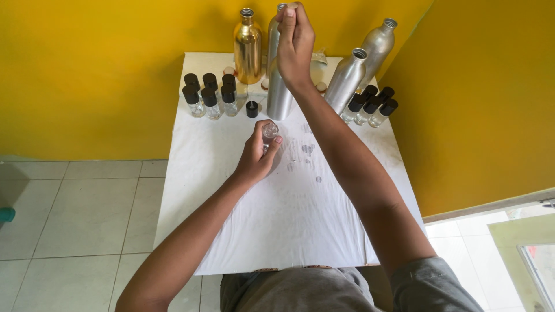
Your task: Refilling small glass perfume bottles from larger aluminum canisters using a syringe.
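A grey shirt [324, 292] fills the near edge, and both bare forearms reach out from it over the white-covered table [289, 231]. The left hand [257, 155] sits mid-table, its grip pinching a small clear glass vial [270, 130] held uncapped just above the cloth. A loose black cap [252, 108] stands just beyond it. The right hand [295, 43] is raised at the far side, its grip pressed together around the top of a tall silver bottle [278, 95] that stands upright. To the left of that stands a gold bottle [247, 49]; two more silver bottles [361, 66] lean at far right. Black-capped vials [209, 95] cluster at far left, and another group [370, 107] at far right.
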